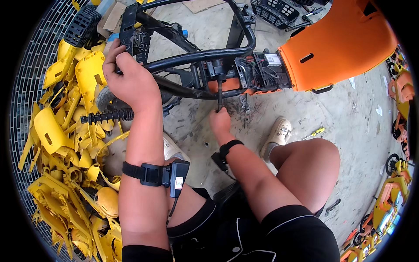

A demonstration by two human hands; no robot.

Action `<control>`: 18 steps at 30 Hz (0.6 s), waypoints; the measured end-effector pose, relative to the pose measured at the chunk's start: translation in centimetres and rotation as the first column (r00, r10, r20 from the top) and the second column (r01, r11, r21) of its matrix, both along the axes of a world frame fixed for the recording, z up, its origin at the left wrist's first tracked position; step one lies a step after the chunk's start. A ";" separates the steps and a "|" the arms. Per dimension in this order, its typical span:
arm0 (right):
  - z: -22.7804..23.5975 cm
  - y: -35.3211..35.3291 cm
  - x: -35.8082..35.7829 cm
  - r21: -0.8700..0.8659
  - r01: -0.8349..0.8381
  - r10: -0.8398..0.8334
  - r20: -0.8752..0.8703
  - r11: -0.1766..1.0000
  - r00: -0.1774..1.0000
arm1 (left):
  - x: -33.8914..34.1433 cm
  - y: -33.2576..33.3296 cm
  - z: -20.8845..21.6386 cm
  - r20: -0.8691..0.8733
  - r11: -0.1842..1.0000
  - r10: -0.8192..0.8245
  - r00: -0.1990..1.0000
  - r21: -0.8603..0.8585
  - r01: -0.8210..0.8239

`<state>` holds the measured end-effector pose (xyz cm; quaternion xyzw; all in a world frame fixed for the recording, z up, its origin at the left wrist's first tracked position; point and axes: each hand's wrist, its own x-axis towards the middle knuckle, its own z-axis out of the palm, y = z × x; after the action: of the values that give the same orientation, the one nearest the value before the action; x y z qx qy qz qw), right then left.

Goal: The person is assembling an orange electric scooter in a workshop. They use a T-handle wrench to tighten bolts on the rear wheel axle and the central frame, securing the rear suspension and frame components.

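Note:
A black tubular scooter frame [192, 56] lies in front of me, with wiring and a battery-bay area at its middle. My left hand [128, 76] grips its left end, fingers curled by the black end plate [127, 28]; part of the grip is hidden. Low at the frame's middle, my right hand [220, 122] is closed round the near end of a dark rod-like tool [220, 94]. The tool's far end meets the frame near an orange panel [227, 84]. A black coil-spring shock absorber [109, 116] sticks out below my left wrist.
An orange body panel [336, 43] rises at the frame's right end. Yellow plastic parts [54, 131] are heaped along the left. A yellow-handled screwdriver [316, 132] lies on the floor beyond my right knee. A black basket [275, 13] sits at the back; several scooters [393, 196] line the right.

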<state>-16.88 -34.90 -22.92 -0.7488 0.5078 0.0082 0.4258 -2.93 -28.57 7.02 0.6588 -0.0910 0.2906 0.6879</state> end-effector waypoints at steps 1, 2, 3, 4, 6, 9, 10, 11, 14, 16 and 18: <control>1.8 0.9 0.5 0.037 0.039 -0.040 0.006 0.999 0.999 | 0.3 0.5 -0.3 0.014 1.000 0.016 1.000 0.018 -0.016; 2.8 1.4 0.5 0.075 0.085 -0.085 0.006 0.994 0.996 | 0.4 0.8 -0.5 0.024 0.999 0.026 0.999 0.037 -0.027; 2.7 1.4 0.5 0.090 0.070 -0.071 0.008 0.993 0.997 | 0.5 1.0 -0.5 0.038 0.998 0.028 0.999 0.048 -0.030; 2.4 1.0 0.6 0.104 0.062 -0.063 0.009 0.993 0.998 | 0.7 1.0 -0.6 0.050 0.998 0.023 0.998 0.058 -0.026; 1.5 0.7 0.3 0.121 0.044 -0.046 0.010 0.992 0.999 | 0.7 1.1 -0.8 0.067 0.996 0.023 0.997 0.081 -0.028; 0.2 0.1 0.3 0.089 0.059 -0.058 -0.012 0.994 0.998 | 1.0 0.9 -0.7 0.072 0.996 0.032 0.997 0.081 -0.038; -0.1 0.0 0.2 0.056 0.088 -0.086 -0.045 0.995 0.995 | 0.8 0.8 -0.7 0.056 0.997 0.035 0.998 0.066 -0.039; -0.4 -0.2 0.2 0.022 0.116 -0.114 -0.077 0.993 0.990 | 0.7 0.7 -0.6 0.041 0.998 0.038 0.998 0.050 -0.040; -0.5 -1.6 0.3 -0.036 0.103 -0.107 -0.181 0.994 0.978 | 0.1 0.3 0.2 -0.033 1.000 0.013 0.999 -0.024 -0.014; -0.9 -2.1 0.0 -0.058 0.057 -0.067 -0.188 0.997 0.980 | 0.0 0.4 0.1 -0.044 1.000 0.017 0.999 0.007 -0.017; -1.1 -2.0 -0.1 -0.063 0.038 -0.050 -0.208 0.997 0.977 | -0.1 0.7 0.0 -0.051 1.000 0.002 0.999 0.027 -0.001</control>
<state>-16.93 -36.86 -24.06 -0.7445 0.5664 0.0629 0.3478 -2.99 -27.89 7.03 0.6752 -0.0769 0.2730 0.6809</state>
